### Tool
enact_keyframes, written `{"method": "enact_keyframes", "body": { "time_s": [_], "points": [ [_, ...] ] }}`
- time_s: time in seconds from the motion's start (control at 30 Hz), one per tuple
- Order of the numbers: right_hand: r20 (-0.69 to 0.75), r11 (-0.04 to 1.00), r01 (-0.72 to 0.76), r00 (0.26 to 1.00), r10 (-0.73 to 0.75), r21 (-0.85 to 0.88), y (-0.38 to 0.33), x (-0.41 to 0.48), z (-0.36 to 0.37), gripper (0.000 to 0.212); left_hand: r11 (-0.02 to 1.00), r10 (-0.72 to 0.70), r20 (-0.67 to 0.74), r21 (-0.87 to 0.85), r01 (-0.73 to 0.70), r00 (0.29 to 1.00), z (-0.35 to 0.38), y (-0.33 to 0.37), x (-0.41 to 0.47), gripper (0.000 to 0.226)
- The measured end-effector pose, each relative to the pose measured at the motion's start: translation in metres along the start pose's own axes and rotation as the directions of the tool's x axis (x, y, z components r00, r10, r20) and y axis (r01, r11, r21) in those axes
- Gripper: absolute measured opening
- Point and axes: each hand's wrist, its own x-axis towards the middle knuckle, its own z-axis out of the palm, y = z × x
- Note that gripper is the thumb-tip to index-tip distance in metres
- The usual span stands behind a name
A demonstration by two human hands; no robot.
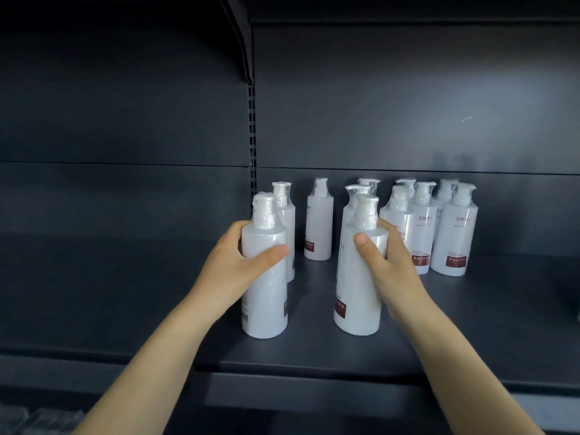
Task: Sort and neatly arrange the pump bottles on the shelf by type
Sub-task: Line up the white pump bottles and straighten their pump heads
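Several white pump bottles with dark red labels stand on a dark grey shelf point(470, 324). My left hand point(233, 265) grips a straight-sided bottle point(265, 302) at the front left. My right hand point(389, 262) grips a tapered bottle point(359, 296) at the front middle, tilted slightly left. Both bottles rest on or just above the shelf. Behind the left bottle stands another straight bottle point(287, 227), and a third point(319, 224) stands alone further back. A cluster of tapered bottles point(452, 233) stands at the back right.
The black slotted upright point(252, 136) divides the shelf bay from the bay on the left. The shelf's front edge point(314, 368) runs below the bottles. A dark back panel point(408, 105) rises behind them. Wrapped items point(31, 419) show at the bottom left.
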Motion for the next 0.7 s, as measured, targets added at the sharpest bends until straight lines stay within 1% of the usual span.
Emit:
{"method": "enact_keyframes", "body": {
  "time_s": [0.07,0.13,0.2,0.27,0.33,0.4,0.47,0.53,0.57,0.63,0.7],
  "points": [
    [0.066,0.998,-0.006,0.998,0.002,0.063,0.003,-0.001,-0.003,0.083,0.996,0.002,0.036,-0.088,0.001,0.999,0.0,-0.005,0.002,0.033],
    [0.11,0.995,-0.015,0.994,0.004,0.101,0.003,-0.001,-0.006,0.073,0.982,-0.002,0.075,-0.189,0.016,0.997,-0.002,-0.01,0.003,0.034],
    [0.107,0.994,-0.019,0.994,0.007,0.11,0.003,-0.001,-0.006,0.066,0.959,-0.013,0.111,-0.279,0.044,0.994,-0.002,-0.017,0.004,0.04],
    [0.074,0.995,-0.021,0.997,0.014,0.095,0.002,-0.002,-0.003,0.07,0.926,-0.018,0.118,-0.373,0.062,0.993,-0.002,-0.023,0.004,0.035],
    [0.043,0.998,-0.014,0.999,0.012,0.057,0.001,-0.004,0.002,0.072,0.902,-0.015,0.121,-0.426,0.066,0.992,0.0,-0.027,0.002,0.031],
    [0.004,1.0,0.009,1.0,-0.009,0.016,-0.002,-0.007,0.007,0.064,0.904,-0.013,0.149,-0.422,0.075,0.989,0.001,-0.028,0.0,0.04],
    [-0.033,0.999,0.031,0.999,-0.031,-0.005,-0.004,-0.01,0.011,0.058,0.924,-0.031,0.188,-0.37,0.099,0.982,0.0,-0.025,-0.003,0.037],
    [-0.025,1.0,0.015,1.0,-0.015,0.008,-0.007,-0.013,0.011,0.045,0.948,-0.056,0.207,-0.296,0.117,0.977,-0.001,-0.022,-0.005,0.029],
    [0.017,0.998,-0.005,1.0,0.005,0.058,-0.007,-0.013,0.008,0.039,0.956,-0.069,0.21,-0.267,0.125,0.975,-0.002,-0.02,-0.007,0.027],
    [0.153,0.979,-0.064,0.988,0.034,0.193,-0.007,-0.012,-0.003,0.029,0.964,-0.075,0.213,-0.233,0.126,0.974,-0.002,-0.018,-0.011,0.028],
    [0.257,0.96,-0.108,0.966,0.04,0.259,-0.007,-0.01,-0.017,0.033,0.974,-0.063,0.227,-0.199,0.11,0.972,0.0,-0.018,-0.016,0.023]
  ]
}}
